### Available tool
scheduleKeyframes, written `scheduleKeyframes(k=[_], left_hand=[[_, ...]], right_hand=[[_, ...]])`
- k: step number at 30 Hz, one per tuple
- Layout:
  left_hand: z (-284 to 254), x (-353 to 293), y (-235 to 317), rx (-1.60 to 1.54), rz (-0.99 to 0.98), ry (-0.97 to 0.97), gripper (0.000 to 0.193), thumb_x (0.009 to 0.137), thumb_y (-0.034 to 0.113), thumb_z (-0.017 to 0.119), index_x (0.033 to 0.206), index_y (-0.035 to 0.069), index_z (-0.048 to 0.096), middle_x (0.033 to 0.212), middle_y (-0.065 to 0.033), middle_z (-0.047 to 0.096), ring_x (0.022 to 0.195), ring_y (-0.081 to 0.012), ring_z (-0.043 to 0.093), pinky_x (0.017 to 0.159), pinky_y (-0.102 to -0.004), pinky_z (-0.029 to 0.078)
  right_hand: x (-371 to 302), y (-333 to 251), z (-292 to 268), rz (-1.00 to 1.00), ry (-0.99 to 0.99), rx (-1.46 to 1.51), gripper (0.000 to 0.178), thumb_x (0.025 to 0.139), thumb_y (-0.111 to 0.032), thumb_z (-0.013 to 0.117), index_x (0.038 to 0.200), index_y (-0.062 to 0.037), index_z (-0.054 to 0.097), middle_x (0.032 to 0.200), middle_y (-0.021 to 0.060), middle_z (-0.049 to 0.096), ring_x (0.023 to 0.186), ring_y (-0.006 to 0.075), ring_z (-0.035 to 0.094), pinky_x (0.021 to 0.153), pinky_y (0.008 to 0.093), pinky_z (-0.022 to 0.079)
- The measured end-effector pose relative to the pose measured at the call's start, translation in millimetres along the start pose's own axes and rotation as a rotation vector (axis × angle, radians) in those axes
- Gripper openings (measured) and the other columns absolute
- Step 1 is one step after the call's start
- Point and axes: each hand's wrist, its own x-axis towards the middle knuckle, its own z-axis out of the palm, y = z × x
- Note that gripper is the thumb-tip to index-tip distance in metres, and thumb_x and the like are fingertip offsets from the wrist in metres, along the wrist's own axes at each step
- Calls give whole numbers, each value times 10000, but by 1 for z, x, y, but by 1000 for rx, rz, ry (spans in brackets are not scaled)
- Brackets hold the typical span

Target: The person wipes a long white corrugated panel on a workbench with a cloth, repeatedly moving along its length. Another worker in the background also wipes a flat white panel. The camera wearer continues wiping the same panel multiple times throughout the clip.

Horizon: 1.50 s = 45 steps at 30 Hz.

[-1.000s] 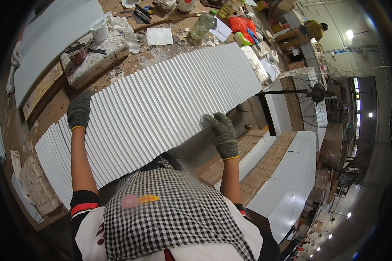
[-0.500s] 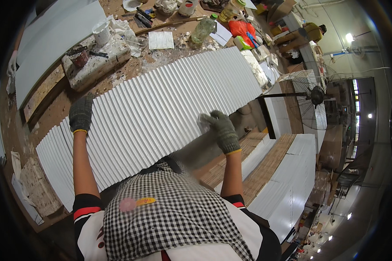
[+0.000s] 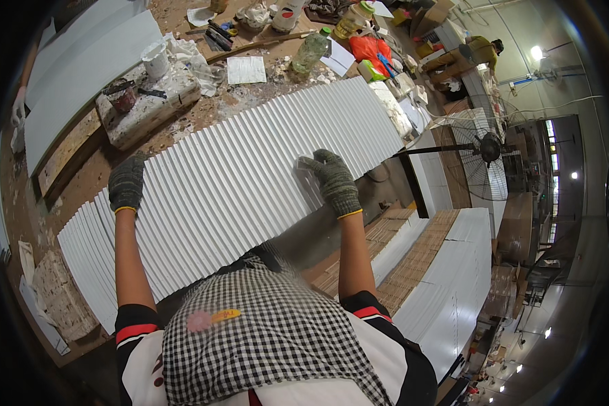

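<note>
A wide row of narrow white slats (image 3: 250, 166) lies side by side across the table's near edge, making a ribbed surface. My left hand (image 3: 126, 184), in a dark grey knitted glove, is curled over the far edge of the slats near their left part. On the right part of the row, my right hand (image 3: 335, 183), gloved alike, is closed on a small translucent flat piece (image 3: 306, 166). That piece is pressed to or just above the slats; its exact kind is hard to make out. The fingertips of my left hand are partly hidden.
A paint-stained block (image 3: 145, 111) carries a white cup (image 3: 155, 59) and a dark red pot (image 3: 120, 97). Beyond are a greenish bottle (image 3: 309, 53), a white sheet (image 3: 246, 70) and a red bag (image 3: 370, 49). A fan (image 3: 488, 146) and stacked white boards (image 3: 446, 284) stand to the right.
My right hand has moved a little to the left and farther from me over the slats, with the translucent piece in it. My left hand has stayed nearly in place.
</note>
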Motion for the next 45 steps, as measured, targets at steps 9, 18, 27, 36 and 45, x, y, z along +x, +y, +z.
scheduleKeyframes(k=[9, 18, 27, 36, 45], left_hand=[[-2, -5, 4, -31, 41, 81, 530, 1124, 447, 482, 1337, 48, 757, 1417, -183, 720, 1300, -384, 669, 1144, -482, 495], [-4, -4, 3, 13, -15, -21, 558, 1137, 469, 443, 1394, 63, 727, 1501, -173, 666, 1389, -364, 613, 1217, -485, 444], [-11, -6, 13, -13, 4, 54, 548, 1136, 449, 456, 1322, 30, 756, 1393, -211, 719, 1287, -422, 660, 1142, -513, 489], [2, -2, 0, 50, -8, 29, 522, 1140, 436, 462, 1373, 61, 741, 1439, -192, 703, 1339, -384, 642, 1195, -483, 459], [16, 10, -18, -138, 112, 78, 448, 1143, 358, 509, 1355, 42, 743, 1374, -186, 745, 1266, -368, 697, 1113, -453, 518]], right_hand=[[-102, -12, -60, 256, -189, 150, 454, 920, 60, 660, 1303, -151, 779, 1220, 152, 713, 1135, 371, 695, 985, 439, 584], [4, -15, 6, 90, 134, 2, 252, 944, -327, 795, 1169, -213, 801, 1057, 108, 710, 983, 339, 701, 834, 488, 572], [-50, -40, 2, 347, 158, -147, 248, 967, -307, 744, 1165, -163, 788, 1009, 163, 690, 876, 405, 690, 804, 522, 572], [-102, -27, -9, 411, 227, 25, 485, 884, -25, 705, 1354, -136, 757, 1143, 237, 670, 1059, 416, 655, 911, 505, 542], [43, -32, 55, 383, 313, -186, 364, 987, -217, 657, 1349, -190, 689, 1131, 226, 681, 971, 444, 660, 808, 569, 533]])
